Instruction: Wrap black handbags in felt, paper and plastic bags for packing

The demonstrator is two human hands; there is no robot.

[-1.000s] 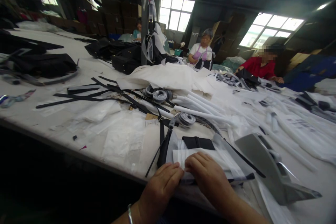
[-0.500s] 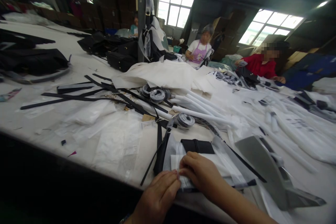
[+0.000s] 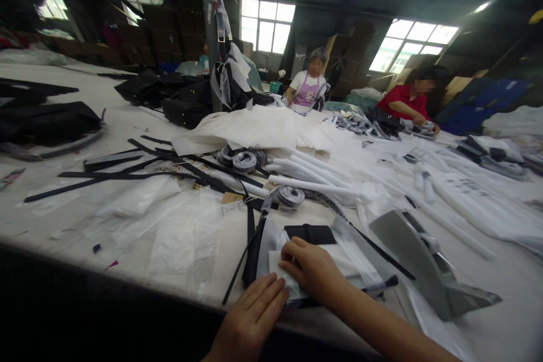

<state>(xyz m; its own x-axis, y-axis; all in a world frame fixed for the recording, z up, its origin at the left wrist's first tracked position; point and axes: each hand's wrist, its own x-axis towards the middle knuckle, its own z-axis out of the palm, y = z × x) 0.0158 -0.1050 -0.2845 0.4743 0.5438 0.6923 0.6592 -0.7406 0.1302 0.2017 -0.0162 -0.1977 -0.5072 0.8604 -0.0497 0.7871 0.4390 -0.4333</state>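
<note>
In front of me a black bag [image 3: 253,257] lies on the table, with translucent wrapping and folded white paper [image 3: 348,260] over it. A black flap with a band [image 3: 311,233] shows at its far side. My left hand [image 3: 257,308] lies flat, fingers stretched out, on the near left edge of the wrapping. Just beside it, my right hand [image 3: 311,266] rests on the white paper with its fingers curled and thumb bent in; whatever they hold, if anything, is hidden. A wrapped strap [image 3: 328,199] arches behind the bag.
Coiled wrapped straps [image 3: 291,196], black strips [image 3: 106,175] and clear plastic bags [image 3: 184,237] lie beyond and left. A grey panel [image 3: 418,260] stands at the right. White sheets [image 3: 250,127] are piled behind. Two co-workers, one in a purple apron [image 3: 307,92], work across the table.
My left hand has flattened out, and my right hand has drawn slightly apart from it. The view has shifted a little to the right. The red-sleeved co-worker's hands have come together.
</note>
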